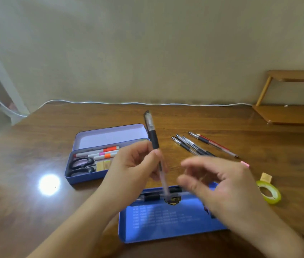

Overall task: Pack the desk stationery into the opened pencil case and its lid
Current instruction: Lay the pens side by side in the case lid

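The flat blue metal lid (166, 226) lies at lower centre, open side up, one black pen (153, 197) already laid lengthwise along its far wall. Above it, a clear-barrelled black-grip pen (154, 138) is pinched by the left hand (132, 164), long axis steep, capped end toward upper frame, seemingly for lowering in. The right hand (220, 183) is blurred, fingers loosely spread, empty. Farther back, the blue tin pencil case (84, 175) holds scissors and markers; four loose pens (199, 146) are seen right of centre.

Around blue lid (166, 228): bare desk (35, 211) left; open case (84, 175) behind-left, loose pens (194, 146) behind, tape roll (268, 192) right
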`<state>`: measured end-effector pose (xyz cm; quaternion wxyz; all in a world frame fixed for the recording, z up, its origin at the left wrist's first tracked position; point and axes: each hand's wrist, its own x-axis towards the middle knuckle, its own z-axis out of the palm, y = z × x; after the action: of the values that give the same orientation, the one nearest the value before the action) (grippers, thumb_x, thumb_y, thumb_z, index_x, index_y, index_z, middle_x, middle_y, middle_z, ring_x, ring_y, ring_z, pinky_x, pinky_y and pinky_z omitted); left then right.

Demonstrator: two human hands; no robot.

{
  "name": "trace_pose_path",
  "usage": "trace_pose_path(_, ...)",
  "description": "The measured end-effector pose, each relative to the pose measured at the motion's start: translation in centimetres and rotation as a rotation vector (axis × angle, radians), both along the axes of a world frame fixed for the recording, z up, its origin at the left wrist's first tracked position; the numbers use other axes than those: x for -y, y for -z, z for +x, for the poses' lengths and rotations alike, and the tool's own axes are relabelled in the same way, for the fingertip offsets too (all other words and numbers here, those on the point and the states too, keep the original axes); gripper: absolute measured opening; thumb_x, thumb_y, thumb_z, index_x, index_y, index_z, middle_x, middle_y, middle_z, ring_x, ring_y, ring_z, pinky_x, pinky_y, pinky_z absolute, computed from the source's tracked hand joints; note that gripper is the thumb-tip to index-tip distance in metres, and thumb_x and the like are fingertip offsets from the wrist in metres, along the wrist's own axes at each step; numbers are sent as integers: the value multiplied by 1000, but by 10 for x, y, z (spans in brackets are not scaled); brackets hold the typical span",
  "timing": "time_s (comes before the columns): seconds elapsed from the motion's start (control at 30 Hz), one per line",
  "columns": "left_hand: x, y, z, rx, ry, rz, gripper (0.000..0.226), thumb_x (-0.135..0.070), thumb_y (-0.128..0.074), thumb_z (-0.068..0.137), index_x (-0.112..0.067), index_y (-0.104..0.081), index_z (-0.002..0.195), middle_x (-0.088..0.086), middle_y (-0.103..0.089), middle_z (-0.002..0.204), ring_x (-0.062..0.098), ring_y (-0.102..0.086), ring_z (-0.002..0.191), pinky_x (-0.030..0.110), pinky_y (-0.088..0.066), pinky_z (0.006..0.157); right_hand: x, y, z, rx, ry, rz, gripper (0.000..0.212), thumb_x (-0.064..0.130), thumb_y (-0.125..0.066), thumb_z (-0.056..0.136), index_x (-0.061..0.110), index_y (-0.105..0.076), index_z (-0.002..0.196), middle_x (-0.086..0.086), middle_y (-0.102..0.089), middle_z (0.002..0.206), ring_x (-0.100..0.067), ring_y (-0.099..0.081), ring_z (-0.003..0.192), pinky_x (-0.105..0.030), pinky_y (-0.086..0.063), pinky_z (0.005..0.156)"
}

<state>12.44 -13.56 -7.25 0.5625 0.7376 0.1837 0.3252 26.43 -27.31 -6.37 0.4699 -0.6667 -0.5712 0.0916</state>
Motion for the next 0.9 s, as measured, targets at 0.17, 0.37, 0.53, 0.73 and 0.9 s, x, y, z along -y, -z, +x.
trace_pose_path(0.17, 3, -5, -13, -316, 161, 674, 21, -24, -65, 81, -20, -54, 63, -3, -51, 56, 13, -48, 51, 23, -37, 46, 2, -4, 30, -193, -162, 146, 55, 57, -69, 75, 39, -58, 127, 7, -64, 114, -20, -63, 84, -30, -58, 74)
trace_pose_path(0.37, -3, -3, -15, -407, 294, 680, 14, -25, -65, 84, -20, -64, 72, -4, -58, 66, 17, -56, 64, 30, -44, 54, 2, 1, 37, 310, -178, -36, 8, 37, -70, 82, 34, -72, 89, 18, -62, 92, -9, -63, 91, -20, -48, 74)
trace_pose_path(0.53, -18, 4, -18, -399, 144, 659, 18, -18, -57, 95, -30, -70, 97, -20, -61, 85, 6, -58, 81, 11, -41, 66, 6, 5, 51, 484, -117, -347, 24, 63, -58, 76, 47, -71, 88, 26, -58, 88, 1, -53, 93, -28, -47, 74)
trace_pose_path(0.73, -32, 10, -21, -494, 101, 668, 15, -26, -62, 93, -38, -67, 98, -20, -62, 89, 6, -59, 87, 12, -44, 69, 1, 7, 44, 553, -69, -463, 20, 63, -62, 75, 45, -61, 85, 26, -62, 81, 5, -51, 88, -25, -47, 76)
trace_pose_path(0.9, -28, 11, -18, -590, 288, 701, 17, -41, -71, 84, -39, -67, 101, -21, -61, 95, 2, -59, 88, 12, -45, 72, -5, 13, 31, 581, -30, -430, 29, 65, -56, 79, 39, -59, 90, 22, -58, 78, 3, -51, 84, -24, -49, 74)
